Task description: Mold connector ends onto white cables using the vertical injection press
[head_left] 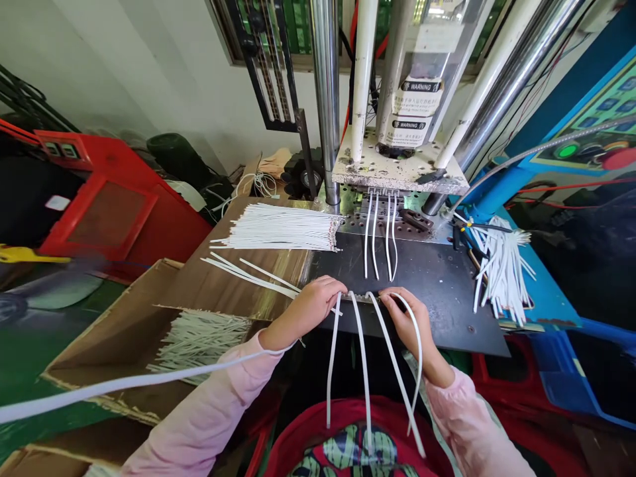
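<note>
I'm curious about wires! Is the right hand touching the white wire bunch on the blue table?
Apart. The head view shows black metal plate between the right hand and the wire bunch.

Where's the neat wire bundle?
Head view: the wire bundle lies on the cardboard sheet, left of the black plate and beyond the left hand.

Cardboard sheet [223, 291], white cable bundle [283, 226] lying on top.

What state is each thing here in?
Left hand, curled on the black plate edge
Right hand, curled at same edge
Four white cables, hanging off plate toward person
Four other white cables, lying on plate, upper ends at perforated steel bed
White cable bundle, laid flat, ends aligned
Loose cable heap, tangled
</note>
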A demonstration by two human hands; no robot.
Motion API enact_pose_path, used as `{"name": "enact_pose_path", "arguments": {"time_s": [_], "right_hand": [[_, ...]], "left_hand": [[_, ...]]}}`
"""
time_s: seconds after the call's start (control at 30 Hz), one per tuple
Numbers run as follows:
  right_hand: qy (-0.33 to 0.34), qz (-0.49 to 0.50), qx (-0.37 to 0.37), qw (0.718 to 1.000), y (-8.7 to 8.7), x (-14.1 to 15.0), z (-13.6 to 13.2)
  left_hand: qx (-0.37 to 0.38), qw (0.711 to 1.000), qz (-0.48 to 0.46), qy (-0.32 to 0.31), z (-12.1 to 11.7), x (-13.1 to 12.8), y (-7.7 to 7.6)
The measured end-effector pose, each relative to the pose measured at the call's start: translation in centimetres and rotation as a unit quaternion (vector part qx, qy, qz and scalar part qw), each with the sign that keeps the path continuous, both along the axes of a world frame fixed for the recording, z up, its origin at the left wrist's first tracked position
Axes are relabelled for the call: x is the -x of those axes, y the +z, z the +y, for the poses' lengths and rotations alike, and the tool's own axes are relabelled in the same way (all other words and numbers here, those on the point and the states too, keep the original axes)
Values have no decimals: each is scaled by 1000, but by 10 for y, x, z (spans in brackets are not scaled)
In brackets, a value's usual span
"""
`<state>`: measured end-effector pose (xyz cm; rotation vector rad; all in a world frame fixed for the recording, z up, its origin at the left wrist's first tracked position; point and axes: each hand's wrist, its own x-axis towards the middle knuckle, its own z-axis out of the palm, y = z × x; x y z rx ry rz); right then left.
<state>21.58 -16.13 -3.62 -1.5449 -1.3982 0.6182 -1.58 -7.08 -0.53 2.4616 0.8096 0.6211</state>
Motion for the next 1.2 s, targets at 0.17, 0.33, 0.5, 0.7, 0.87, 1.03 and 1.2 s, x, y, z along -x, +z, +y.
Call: {"name": "enact_pose_path", "arguments": {"time_s": [0.17,0.33,0.5,0.7,0.87,1.03,1.2], "right_hand": [[27,-56,-11,998,6,-2,4],[26,-79,8,997,10,0,12],[51,-112,27,992,15,0,15],[82,-139,-15,987,4,1,13],[140,-83,17,986,11,-13,15],[185,-76,45,979,43,-70,61],[-24,-285,0,958,58,-124,183]], "left_hand": [[19,1000,-13,0,12,-2,-3],[28,999,-22,6,13,-1,-3],[43,999,-21,2,14,-1,-2],[70,997,-28,9,13,0,-3],[90,995,43,8,11,1,-5],[95,994,49,37,11,-5,-17],[116,987,-79,78,19,-7,-3]]}}
